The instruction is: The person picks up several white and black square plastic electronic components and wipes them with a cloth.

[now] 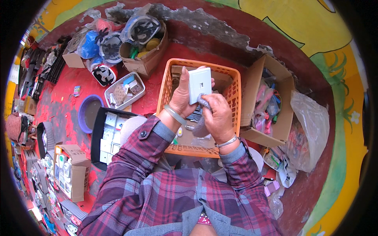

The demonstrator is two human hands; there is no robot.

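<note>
Above an orange plastic basket [238,98], my left hand [182,93] grips a white wall socket plate [199,80] with a small square opening, thumb along its left side and fingers behind it. My right hand [217,118] is closed on a grey cloth [201,125], pressing a bunched end of it against the lower right part of the plate. The rest of the cloth hangs down over the basket. Inside the basket lie a few small items and some cardboard, partly hidden by my hands.
A black box [95,137] of white plates is at my left, with a purple basin [80,114] and a white basket [107,91] beyond it. Cardboard boxes [252,88] stand to the right and at the far left, near the maroon wall. A clear plastic bag [313,126] slumps at right.
</note>
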